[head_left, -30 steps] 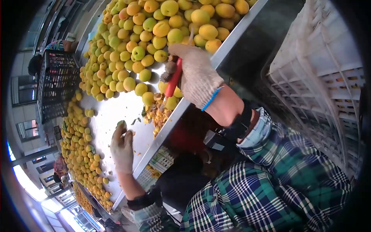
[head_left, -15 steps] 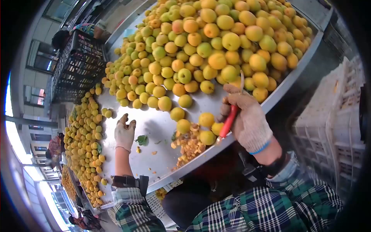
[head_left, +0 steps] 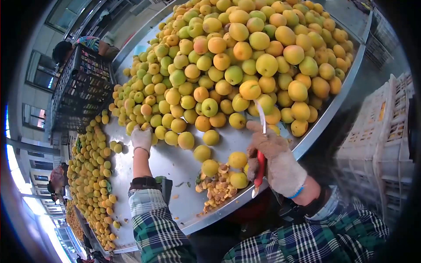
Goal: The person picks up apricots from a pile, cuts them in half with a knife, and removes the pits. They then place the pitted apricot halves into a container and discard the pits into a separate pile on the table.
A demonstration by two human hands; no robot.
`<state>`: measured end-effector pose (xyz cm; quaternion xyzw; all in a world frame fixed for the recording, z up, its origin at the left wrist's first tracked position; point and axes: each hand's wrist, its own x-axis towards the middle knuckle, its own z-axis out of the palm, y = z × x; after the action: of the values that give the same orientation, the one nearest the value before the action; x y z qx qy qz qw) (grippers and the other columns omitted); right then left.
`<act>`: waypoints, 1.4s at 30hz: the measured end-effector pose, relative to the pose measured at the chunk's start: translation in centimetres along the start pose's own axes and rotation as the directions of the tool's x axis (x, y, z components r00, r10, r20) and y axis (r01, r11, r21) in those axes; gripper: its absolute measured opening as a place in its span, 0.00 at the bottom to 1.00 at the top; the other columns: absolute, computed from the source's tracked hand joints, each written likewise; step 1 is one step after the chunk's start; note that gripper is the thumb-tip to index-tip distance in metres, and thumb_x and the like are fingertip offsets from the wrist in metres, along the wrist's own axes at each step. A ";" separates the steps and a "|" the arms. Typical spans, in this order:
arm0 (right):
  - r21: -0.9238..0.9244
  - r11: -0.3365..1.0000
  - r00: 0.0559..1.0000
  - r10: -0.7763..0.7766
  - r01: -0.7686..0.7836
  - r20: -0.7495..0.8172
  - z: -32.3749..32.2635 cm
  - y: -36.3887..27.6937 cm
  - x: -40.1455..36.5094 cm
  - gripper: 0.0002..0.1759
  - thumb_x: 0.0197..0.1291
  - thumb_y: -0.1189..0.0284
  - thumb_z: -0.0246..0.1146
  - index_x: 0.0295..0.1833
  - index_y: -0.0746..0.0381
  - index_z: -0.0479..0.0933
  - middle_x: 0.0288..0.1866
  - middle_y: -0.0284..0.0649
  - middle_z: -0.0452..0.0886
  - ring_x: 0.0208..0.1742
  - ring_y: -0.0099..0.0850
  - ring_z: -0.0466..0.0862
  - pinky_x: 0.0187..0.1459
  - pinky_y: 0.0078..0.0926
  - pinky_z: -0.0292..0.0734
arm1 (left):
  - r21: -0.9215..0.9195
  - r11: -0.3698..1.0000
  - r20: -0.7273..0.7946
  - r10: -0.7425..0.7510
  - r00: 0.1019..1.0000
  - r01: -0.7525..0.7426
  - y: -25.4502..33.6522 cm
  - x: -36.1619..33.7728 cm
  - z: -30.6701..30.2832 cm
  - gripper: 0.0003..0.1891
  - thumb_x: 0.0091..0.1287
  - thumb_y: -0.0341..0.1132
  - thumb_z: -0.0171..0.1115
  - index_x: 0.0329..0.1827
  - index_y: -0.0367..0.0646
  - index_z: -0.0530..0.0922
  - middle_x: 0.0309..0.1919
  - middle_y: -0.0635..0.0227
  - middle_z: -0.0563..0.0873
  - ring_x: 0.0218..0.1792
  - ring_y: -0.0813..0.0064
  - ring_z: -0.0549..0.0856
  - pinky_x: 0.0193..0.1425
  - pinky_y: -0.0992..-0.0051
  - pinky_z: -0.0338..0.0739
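Note:
My left hand (head_left: 141, 139), in a pale work glove, is at the near edge of a large pile of yellow-green apricots (head_left: 210, 106). Its fingers curl at an apricot (head_left: 131, 127), partly hidden among the fruit. My right hand (head_left: 277, 164), in a soiled glove, is closed around a red-handled knife (head_left: 261, 164). The knife's curved blade points up toward the pile, and a short metal tip shows at the handle's lower end. Left of this hand, cut fruit pieces (head_left: 215, 189) lie heaped by the metal table's rim, with several whole apricots around them.
The metal table (head_left: 175, 164) has a raised rim. More apricots (head_left: 90, 171) spread along its left side. A black crate (head_left: 81, 83) stands at the far left, with a person (head_left: 90, 43) behind it. White plastic crates (head_left: 372, 140) are stacked at the right.
My left hand has moved from over the bare metal forward to the pile's edge, its fingers now at the fruit. My right hand still holds the knife, slightly lower, with the blade turned more into view.

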<state>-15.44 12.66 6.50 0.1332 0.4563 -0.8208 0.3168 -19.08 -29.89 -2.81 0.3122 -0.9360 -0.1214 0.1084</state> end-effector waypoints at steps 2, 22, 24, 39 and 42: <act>-0.052 0.997 0.998 0.064 -0.063 0.012 0.2 0.6 0.4 0.27 0.66 0.67 0.56 0.67 0.68 0.61 0.30 0.37 0.75 0.21 0.27 0.77 0.21 0.22 0.74 | -0.236 0.968 0.196 -0.036 0.980 0.083 -1.4 0.2 0.6 0.18 0.63 0.34 0.65 0.50 0.29 0.78 0.39 0.60 0.86 0.38 0.72 0.84 0.45 0.75 0.79; -0.683 0.531 0.859 -0.400 0.502 0.320 1.6 5.9 -4.5 0.28 0.64 0.63 0.56 0.68 0.55 0.63 0.41 0.52 0.82 0.45 0.51 0.82 0.47 0.43 0.76 | -0.959 -0.051 0.255 0.260 0.931 0.277 11.6 -25.9 -8.7 0.31 0.73 0.44 0.55 0.74 0.38 0.59 0.55 0.62 0.75 0.46 0.74 0.77 0.52 0.74 0.75; -0.703 0.464 0.836 -0.398 0.539 0.378 1.6 6.1 -5.2 0.29 0.63 0.65 0.55 0.69 0.54 0.60 0.41 0.52 0.82 0.45 0.52 0.81 0.46 0.46 0.75 | -0.970 -0.034 0.221 0.283 0.933 0.240 11.9 -27.9 -8.0 0.24 0.75 0.39 0.50 0.70 0.37 0.63 0.56 0.61 0.76 0.46 0.74 0.77 0.51 0.73 0.76; -0.797 0.153 0.778 -0.382 0.585 0.498 3.0 8.7 -6.7 0.33 0.60 0.68 0.54 0.71 0.60 0.55 0.52 0.55 0.79 0.45 0.53 0.81 0.45 0.50 0.76 | -0.946 0.083 0.321 0.150 0.935 0.312 11.5 -31.4 -7.5 0.32 0.70 0.63 0.48 0.55 0.40 0.76 0.42 0.69 0.79 0.37 0.80 0.78 0.36 0.81 0.73; -0.767 0.170 0.742 -0.449 0.618 0.498 3.4 10.0 -6.0 0.35 0.58 0.73 0.55 0.73 0.55 0.56 0.39 0.57 0.80 0.41 0.56 0.81 0.43 0.50 0.76 | -0.966 0.203 0.194 0.147 0.970 0.163 10.9 -31.6 -7.8 0.31 0.71 0.62 0.48 0.54 0.40 0.76 0.42 0.69 0.79 0.38 0.80 0.78 0.37 0.81 0.74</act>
<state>-4.21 8.42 4.74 -0.2939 0.8127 -0.4995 0.0608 1.75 -3.36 3.80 0.1605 -0.6518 -0.7227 0.1647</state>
